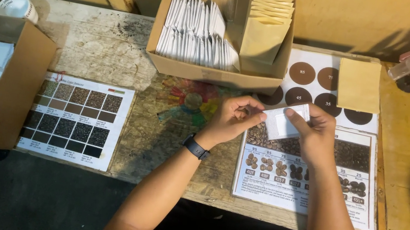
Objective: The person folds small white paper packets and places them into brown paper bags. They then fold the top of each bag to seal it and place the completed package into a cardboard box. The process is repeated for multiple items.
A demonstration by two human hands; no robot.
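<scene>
Worn wooden table [116,50]: cardboard box [212,72], printed charts [76,121], perhaps cup [18,6].

Small coffee packing workshop: worn wooden counter [110,49] carries roast-colour charts [76,120], a cardboard box [212,72] of white sachets [196,33] and brown paper pouches [265,31].

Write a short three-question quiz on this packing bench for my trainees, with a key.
1. True or false: both hands hold the small white packet.
2. Which wrist wears the dark watch? A left, B right
3. Fill in: beside the white packets in the middle cardboard box stand ____-coloured envelopes.

Key: 1 true; the left hand and right hand pinch it from opposite sides. 2 A. 3 tan.
</scene>
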